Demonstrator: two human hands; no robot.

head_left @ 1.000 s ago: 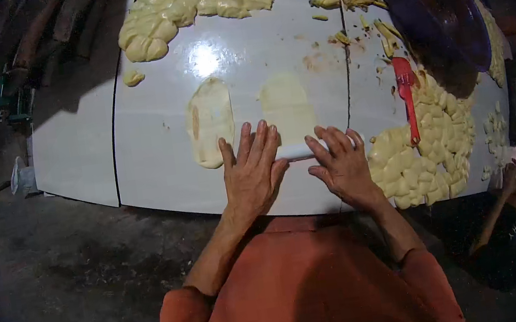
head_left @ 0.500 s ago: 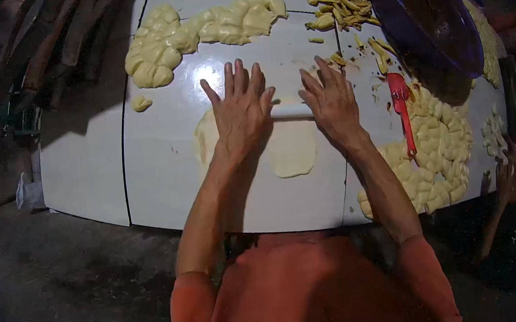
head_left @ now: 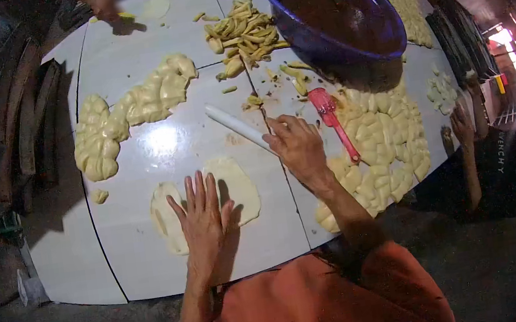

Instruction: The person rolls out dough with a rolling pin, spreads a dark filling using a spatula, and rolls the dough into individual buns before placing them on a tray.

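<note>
My right hand grips one end of a white rolling pin, which points off to the far left over the white tabletop. My left hand is open with fingers spread, above two flat sheets of dough: a rolled-out sheet to its right and another dough sheet partly under it. Whether the palm touches the dough, I cannot tell. A small dough lump lies farther left, near a long row of dough lumps.
A big purple basin with brown contents stands at the far right, beside a pile of yellowish strips. Many dough pieces cover the right side, next to a red brush-like tool. Other people's hands show at the far left and right.
The rolling pin has come off the dough, now held at one end by my right hand alone. My left hand has let go of it. The view has shifted.
</note>
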